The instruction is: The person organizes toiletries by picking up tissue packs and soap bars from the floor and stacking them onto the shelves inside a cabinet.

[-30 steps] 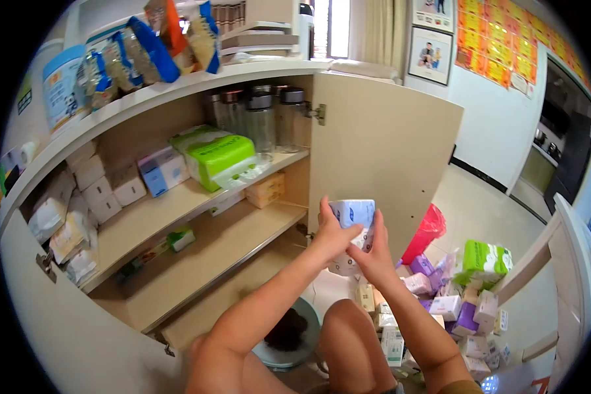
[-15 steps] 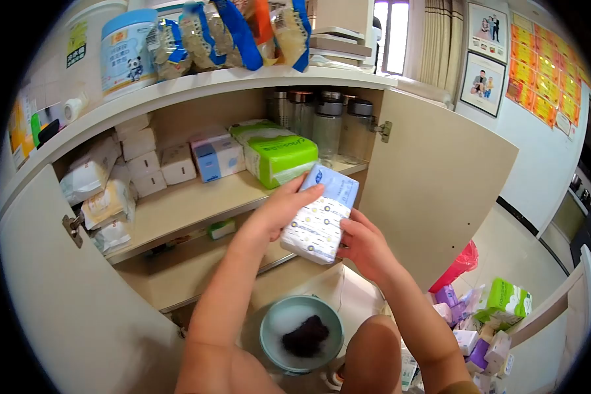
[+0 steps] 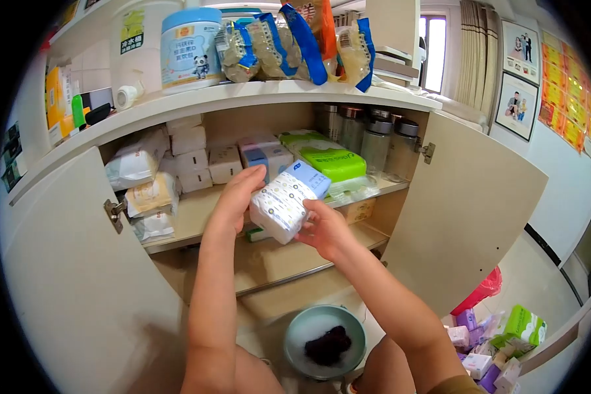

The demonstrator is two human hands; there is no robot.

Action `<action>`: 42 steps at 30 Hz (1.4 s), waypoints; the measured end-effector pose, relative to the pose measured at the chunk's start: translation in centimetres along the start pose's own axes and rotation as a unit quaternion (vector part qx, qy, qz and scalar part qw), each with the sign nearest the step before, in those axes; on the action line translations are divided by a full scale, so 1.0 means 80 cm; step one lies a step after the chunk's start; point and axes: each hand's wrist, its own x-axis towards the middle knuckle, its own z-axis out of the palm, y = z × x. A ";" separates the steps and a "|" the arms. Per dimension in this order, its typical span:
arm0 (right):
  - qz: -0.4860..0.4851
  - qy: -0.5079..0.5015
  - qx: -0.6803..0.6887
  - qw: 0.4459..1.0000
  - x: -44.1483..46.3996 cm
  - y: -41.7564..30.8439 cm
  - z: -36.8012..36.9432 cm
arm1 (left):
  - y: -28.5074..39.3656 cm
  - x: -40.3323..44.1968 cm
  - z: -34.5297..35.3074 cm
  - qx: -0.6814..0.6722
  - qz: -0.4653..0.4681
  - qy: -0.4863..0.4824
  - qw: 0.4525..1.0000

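Note:
A pack of tissues [image 3: 287, 199], white with small dots and a light blue end, is held up in front of the cabinet shelf. My right hand [image 3: 322, 230] grips its lower right side, thumb on the front. My left hand [image 3: 235, 197] lies along its left side, with part of the fingers hidden. Behind the pack, on the shelf [image 3: 194, 217], are a green tissue pack [image 3: 328, 157], a blue-and-pink tissue pack [image 3: 266, 154] and several white tissue packs [image 3: 192, 161].
Cabinet doors stand open at left [image 3: 79, 262] and right [image 3: 466, 203]. Glass bottles [image 3: 375, 144] stand at the shelf's right end. Below me is a basin [image 3: 295, 371] with dark cloth in water. Several tissue packs [image 3: 479, 364] are piled on the floor at right.
The tissue pack and both hands have moved left and closer to the shelf, and the pack is tilted more. My left thumb has left its front face. The camera view has shifted.

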 end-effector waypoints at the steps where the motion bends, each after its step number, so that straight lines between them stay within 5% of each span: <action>1: -0.005 0.009 0.015 1.000 0.005 0.004 0.006 | 0.006 -0.008 -0.001 0.002 0.017 0.006 1.000; 8: -0.066 0.077 0.106 0.989 0.030 0.032 0.022 | -0.029 0.017 -0.033 0.261 0.091 0.101 0.956; 11: -0.112 0.145 0.042 0.982 0.012 0.032 0.027 | -0.025 0.007 -0.030 0.282 0.066 0.059 0.955; 13: -0.210 0.151 -0.184 0.948 0.016 0.037 0.016 | -0.032 0.008 -0.030 0.331 0.110 0.029 0.937; 20: -0.168 0.014 -0.239 0.956 0.015 0.043 0.011 | -0.044 0.026 -0.034 0.330 0.108 0.049 0.936; 24: -0.166 -0.062 -0.284 0.942 0.025 0.059 0.018 | -0.062 0.049 -0.058 0.355 0.143 0.157 0.910; 26: -0.204 -0.115 -0.287 0.929 0.031 0.072 0.018 | -0.079 0.069 -0.073 0.235 0.059 0.108 0.964; 30: -0.196 -0.076 -0.281 0.937 0.034 0.063 0.012 | -0.049 0.042 -0.041 0.136 0.013 0.059 0.989; 32: -0.176 -0.065 -0.264 0.946 0.033 0.053 0.008 | -0.054 0.042 -0.037 0.099 0.086 -0.032 0.991; 36: -0.153 -0.032 -0.240 0.958 0.031 0.040 0.002 | -0.064 0.049 -0.035 0.246 0.124 0.047 0.960; 42: -0.220 0.024 -0.306 0.926 0.056 0.017 -0.017 | -0.080 0.066 -0.041 0.287 0.143 0.079 0.944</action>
